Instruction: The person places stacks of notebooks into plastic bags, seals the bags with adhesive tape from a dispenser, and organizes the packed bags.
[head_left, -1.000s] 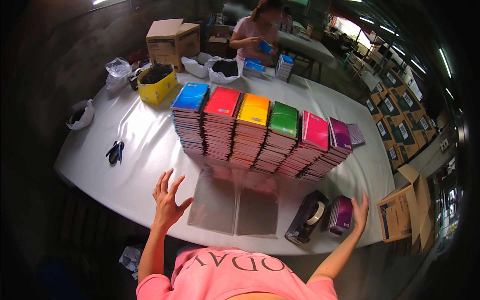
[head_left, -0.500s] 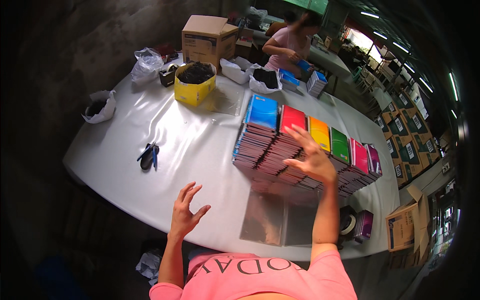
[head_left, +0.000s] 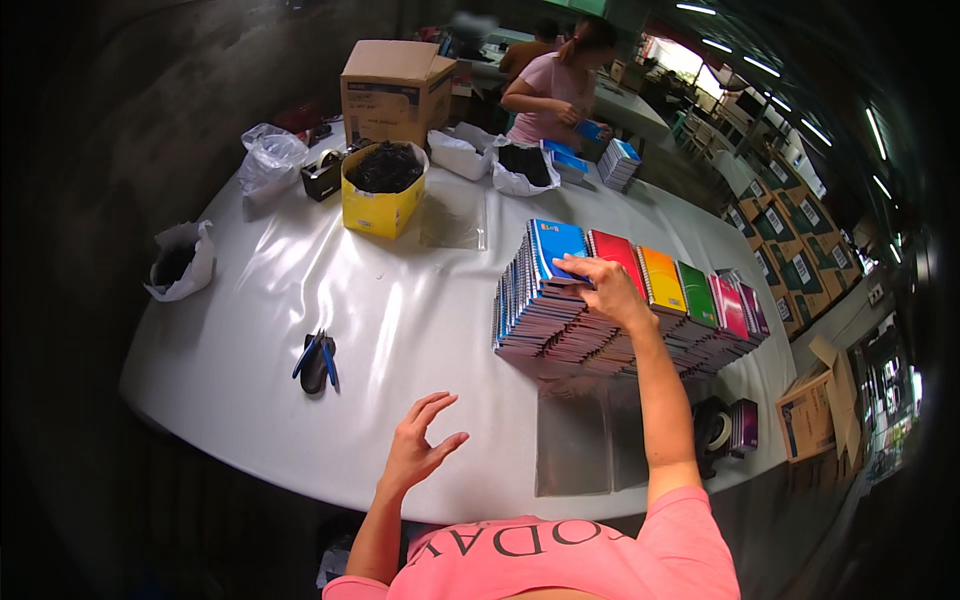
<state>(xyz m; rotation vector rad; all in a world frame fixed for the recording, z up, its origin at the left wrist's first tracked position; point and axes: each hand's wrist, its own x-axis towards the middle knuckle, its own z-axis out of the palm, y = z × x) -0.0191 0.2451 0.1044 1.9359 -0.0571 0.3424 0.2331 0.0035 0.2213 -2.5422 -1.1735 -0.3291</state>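
My right hand (head_left: 608,291) rests on top of the blue notebook stack (head_left: 545,260), fingers curled at the edge of the top blue cover. This is the leftmost of several spiral notebook stacks in a row, followed by red (head_left: 620,250), orange (head_left: 662,280), green (head_left: 698,294) and pink (head_left: 730,306) ones. My left hand (head_left: 418,446) hovers open above the near edge of the white table (head_left: 400,310), fingers spread, holding nothing. Clear plastic sleeves (head_left: 575,440) lie flat in front of the stacks, between my arms.
Blue-handled pliers (head_left: 318,360) lie left of my left hand. A yellow box of black items (head_left: 383,190), a cardboard box (head_left: 392,80), plastic bags (head_left: 180,262) and a tape dispenser (head_left: 712,432) stand around. Another person (head_left: 556,80) works at the far end. Cartons stand at the right.
My right hand has moved from the table's right edge up onto the blue notebook stack. My view has swung left. The left hand stays open near the front edge.
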